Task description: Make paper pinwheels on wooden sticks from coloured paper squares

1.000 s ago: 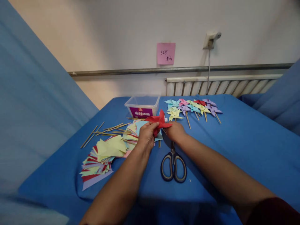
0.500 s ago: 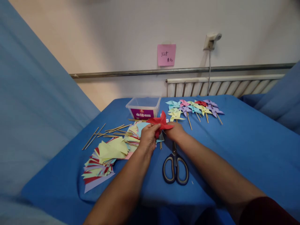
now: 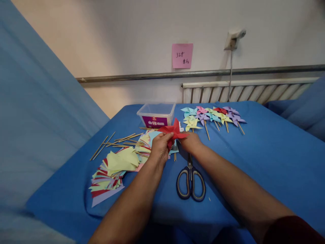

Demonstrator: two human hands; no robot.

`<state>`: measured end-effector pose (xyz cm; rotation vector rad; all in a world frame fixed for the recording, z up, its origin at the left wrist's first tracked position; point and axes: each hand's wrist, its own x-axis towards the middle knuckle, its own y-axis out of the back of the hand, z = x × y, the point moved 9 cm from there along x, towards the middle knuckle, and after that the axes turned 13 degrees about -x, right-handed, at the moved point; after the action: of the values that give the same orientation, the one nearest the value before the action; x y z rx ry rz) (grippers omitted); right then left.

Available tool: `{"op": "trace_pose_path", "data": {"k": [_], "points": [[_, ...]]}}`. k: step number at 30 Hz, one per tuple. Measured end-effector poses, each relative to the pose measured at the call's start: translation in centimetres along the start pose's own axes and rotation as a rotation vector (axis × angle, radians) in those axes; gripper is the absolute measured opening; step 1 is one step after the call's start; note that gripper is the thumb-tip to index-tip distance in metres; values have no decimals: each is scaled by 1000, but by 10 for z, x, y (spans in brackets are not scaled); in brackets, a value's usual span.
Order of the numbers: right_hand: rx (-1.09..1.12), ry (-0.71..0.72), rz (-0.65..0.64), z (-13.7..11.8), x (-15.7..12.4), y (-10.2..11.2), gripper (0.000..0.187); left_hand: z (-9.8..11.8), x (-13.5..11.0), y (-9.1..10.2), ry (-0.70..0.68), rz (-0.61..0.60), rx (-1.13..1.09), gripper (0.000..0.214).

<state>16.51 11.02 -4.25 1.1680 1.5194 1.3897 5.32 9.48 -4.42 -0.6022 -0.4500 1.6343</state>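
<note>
A red paper pinwheel (image 3: 174, 131) is pinched in my left hand (image 3: 160, 144), thumb on its front, over the middle of the table. My right hand (image 3: 190, 141) is close against the pinwheel's right side; its fingers are hidden, so what they hold cannot be made out. Just beyond it, a small white object (image 3: 181, 127) shows only in part. Dark-handled scissors (image 3: 190, 183) lie below the hands, blades partly under my right arm. Left of my left hand is a fanned stack of coloured paper pieces (image 3: 122, 160), yellow on top.
Thin wooden sticks (image 3: 124, 139) lie loose at the left. A clear plastic box (image 3: 157, 117) with a purple label stands at the back. Several finished pinwheels (image 3: 213, 117) on sticks rest at the back right. A blue cloth (image 3: 266, 152) covers the table.
The view has shifted slightly. My left hand still pinches the red pinwheel, and my right hand stays beside it with hardly any visible movement.
</note>
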Motion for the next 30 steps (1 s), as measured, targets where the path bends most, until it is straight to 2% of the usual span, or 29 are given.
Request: {"op": "trace_pose_path", "data": {"k": [7,15,18,21,26,30], "points": [[-58,-15,44,4,3,-1,35,-1,0,2,14,16,3,22],[-4,-110,59,15,4,-5,31,0,-1,1,12,8,-10,23],[29,-137,70,17,3,-1,32,1,-2,0,7,4,-11,24],[112,-144,134,17,0,9,28,2,-2,0,5,6,0,25],[198,-144,226,27,-16,25,19,4,-2,0,-12,9,-8,26],[277,-196,131,53,-43,8,16,1,-5,-3,-1,13,23,24]]}}
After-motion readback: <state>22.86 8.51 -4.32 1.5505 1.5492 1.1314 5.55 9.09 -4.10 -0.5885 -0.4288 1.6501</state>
